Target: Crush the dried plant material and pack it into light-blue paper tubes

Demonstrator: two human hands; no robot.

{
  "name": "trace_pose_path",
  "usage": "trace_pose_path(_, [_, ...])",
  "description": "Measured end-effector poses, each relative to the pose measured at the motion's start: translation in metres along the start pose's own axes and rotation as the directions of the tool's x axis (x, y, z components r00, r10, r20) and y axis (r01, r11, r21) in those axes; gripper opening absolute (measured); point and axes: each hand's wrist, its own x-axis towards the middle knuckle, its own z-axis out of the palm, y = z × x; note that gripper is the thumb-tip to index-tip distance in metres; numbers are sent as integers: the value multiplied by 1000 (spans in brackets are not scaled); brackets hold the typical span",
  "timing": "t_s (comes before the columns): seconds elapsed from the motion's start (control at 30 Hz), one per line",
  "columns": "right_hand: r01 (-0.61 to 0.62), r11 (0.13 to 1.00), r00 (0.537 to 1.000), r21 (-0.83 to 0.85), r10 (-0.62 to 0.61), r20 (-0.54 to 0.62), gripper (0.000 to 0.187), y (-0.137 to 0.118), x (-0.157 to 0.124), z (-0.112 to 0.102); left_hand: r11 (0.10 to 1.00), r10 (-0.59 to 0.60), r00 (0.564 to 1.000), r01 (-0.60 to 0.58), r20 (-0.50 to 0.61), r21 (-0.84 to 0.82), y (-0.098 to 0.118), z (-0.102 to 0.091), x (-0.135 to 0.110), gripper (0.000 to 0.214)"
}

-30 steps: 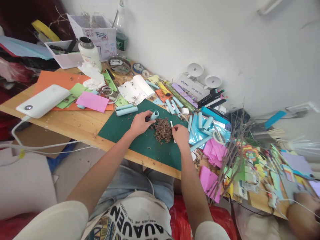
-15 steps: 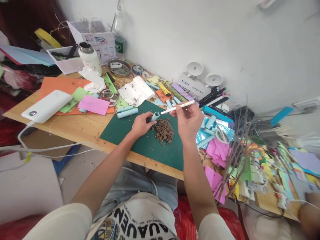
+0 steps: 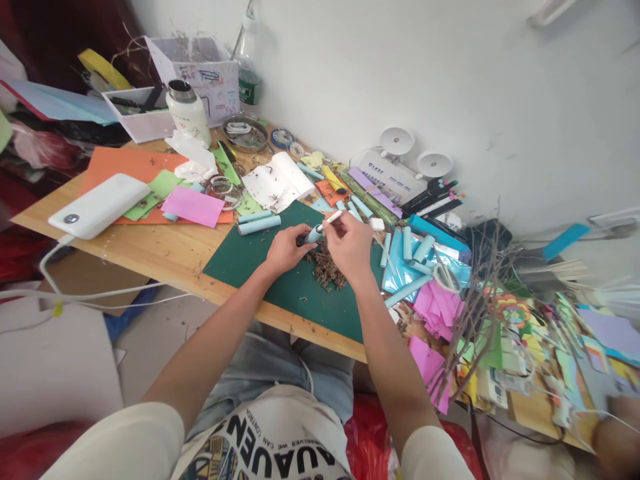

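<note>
My left hand (image 3: 287,248) is closed around a short light-blue paper tube (image 3: 313,235), its open end tilted up to the right. A slim white stick, perhaps a pen (image 3: 333,217), is pinched in my right hand (image 3: 351,248). The stick's lower tip meets the tube's mouth; whether it is inside, I cannot tell. Beneath both hands lies a heap of brown crumbly bits (image 3: 327,268) on a dark green cutting mat (image 3: 250,260); my right hand hides part of it. Two more blue tubes (image 3: 261,225) rest at the mat's back left edge.
A white power bank (image 3: 100,205) with a cable lies on the left of the wooden table. Behind it stands an open white bottle (image 3: 188,115). On the right are blue tubes on shiny blue film (image 3: 395,280), pink paper (image 3: 440,308) and thin upright twigs (image 3: 475,300).
My right hand has moved left and down, bringing the white stick to the mouth of the blue tube. My left hand still holds the tube. The view has shifted slightly.
</note>
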Motion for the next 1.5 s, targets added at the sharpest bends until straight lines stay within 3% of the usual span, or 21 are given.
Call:
trace_pose_path(0.1, [1,1000,999,-8,-1,-42,13,-1,3,-3,1000,-1,1000,1,-4,1,0,0,0,20])
trace_pose_path(0.23, [1,1000,1000,-23,-1,12,10,-2,6,-9,1000,1,1000,-1,-5,-8,-1,0,-1,20])
trace_pose_path(0.37, [11,1000,1000,-4,-11,-5,10,-1,6,-11,1000,-9,1000,9,1,-11,-1,1,0,22])
trace_pose_path(0.53, [21,1000,996,-4,-21,81,8,-2,7,-11,1000,-7,1000,7,4,-7,1,0,0,19])
trace_pose_path(0.8, [-50,995,998,84,46,47,9,7,12,-12,1000,-7,1000,7,6,-9,-1,1,0,21])
trace_pose_path(1.03, [-47,987,994,156,61,-88,12,1,13,-19,1000,-19,1000,19,0,-11,-1,1,0,22])
trace_pose_path(1.3, [66,995,986,-73,-54,155,12,-7,11,-18,1000,-10,1000,10,0,7,-5,2,-1,22])
trace_pose_path(1.5, [41,994,989,-104,-25,146,10,-7,14,-21,1000,-3,1000,3,0,29,-9,3,0,21])
